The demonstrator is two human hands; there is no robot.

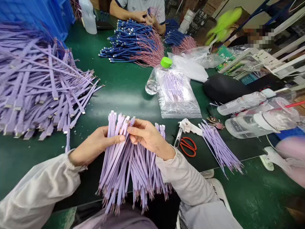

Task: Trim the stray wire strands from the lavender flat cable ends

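My left hand [95, 143] is closed around a bunch of flat purple cables [116, 136], its thumb lying across them just below the pale connector ends. My right hand [151, 136] pinches the same bunch near the connectors on its right side. The held cables fan downward, bare wire ends toward me. More purple cables [145, 171] lie beneath and beside them at the table's near edge, partly hidden by my right hand and forearm. A large heap of similar purple cables [40, 82] covers the table's left side.
Scissors with orange handles [194, 149] and a small purple cable bundle [221, 149] lie to the right. Behind are a zip bag of cables [182, 109], a green-capped bottle [166, 62] and clear bottles [245, 103]. Across the table, a person [143, 6] handles blue cables [130, 41].
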